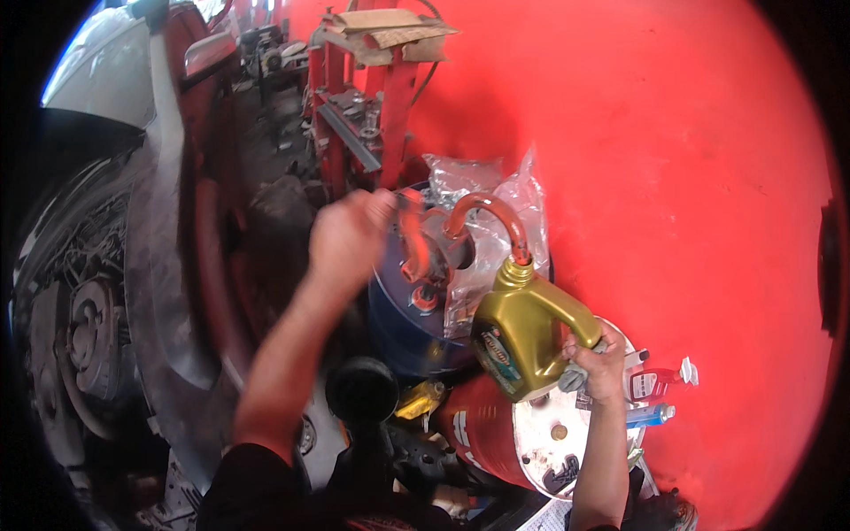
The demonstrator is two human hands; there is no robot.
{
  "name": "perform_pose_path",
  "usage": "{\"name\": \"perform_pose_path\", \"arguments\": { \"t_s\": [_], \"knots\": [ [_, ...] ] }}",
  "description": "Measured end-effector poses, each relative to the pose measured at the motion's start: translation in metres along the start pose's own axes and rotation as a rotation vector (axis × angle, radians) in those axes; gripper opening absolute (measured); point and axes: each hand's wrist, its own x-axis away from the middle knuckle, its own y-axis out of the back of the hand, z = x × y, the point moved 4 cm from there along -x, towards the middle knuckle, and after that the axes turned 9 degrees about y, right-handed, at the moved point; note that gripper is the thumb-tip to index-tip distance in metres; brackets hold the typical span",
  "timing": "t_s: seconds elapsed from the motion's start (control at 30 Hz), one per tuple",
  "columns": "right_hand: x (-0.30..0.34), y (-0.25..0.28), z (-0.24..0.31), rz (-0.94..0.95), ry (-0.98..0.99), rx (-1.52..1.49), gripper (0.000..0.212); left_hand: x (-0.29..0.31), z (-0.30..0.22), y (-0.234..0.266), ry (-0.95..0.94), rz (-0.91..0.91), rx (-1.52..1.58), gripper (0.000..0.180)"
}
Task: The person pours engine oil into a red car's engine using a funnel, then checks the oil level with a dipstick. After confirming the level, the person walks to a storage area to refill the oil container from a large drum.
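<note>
My right hand (602, 363) is closed round the handle of a gold plastic jug (513, 327), which tilts in the air. A crumpled grey rag (573, 379) is bunched in the same hand. Into the jug's open neck runs the end of a curved, reddish-brown spout (489, 205). That spout comes from a hand-crank pump (434, 257) mounted on a dark blue drum (398, 305). My left hand (350, 234), slightly blurred, is closed at the end of the pump's orange crank (413, 234). Its fingertips are partly hidden.
Clear plastic bags (522, 199) lie over the drum. Beside it stands a red drum with a white top (540, 442), with a red spray bottle (651, 383) and a blue can (651, 415) nearby. A black funnel (361, 389) is in front. Left is a car (164, 265); right, a red wall (691, 195).
</note>
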Motion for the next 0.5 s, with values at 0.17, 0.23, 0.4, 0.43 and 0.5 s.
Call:
{"name": "perform_pose_path", "arguments": {
  "t_s": [0.17,0.23,0.4,0.43,0.5],
  "knots": [
    [-0.008,0.002,0.008,0.027,0.012,-0.001,0.025,0.206,0.033,-0.114,0.093,0.123,0.068,0.029],
    [-0.015,0.002,0.016,0.044,0.033,0.017,0.026,0.219,0.124,-0.168,0.321,0.101,0.052,0.034],
    [-0.028,-0.002,0.009,0.143,0.072,-0.062,0.030,0.023,0.298,-0.112,0.602,-0.186,0.049,0.034],
    [-0.029,0.006,0.005,0.153,0.049,-0.063,0.030,-0.032,0.266,-0.079,0.522,-0.242,0.079,0.034],
    [-0.033,0.012,0.006,0.114,0.070,-0.040,0.032,-0.086,0.158,-0.034,0.295,-0.280,0.160,0.035]
  ]
}}
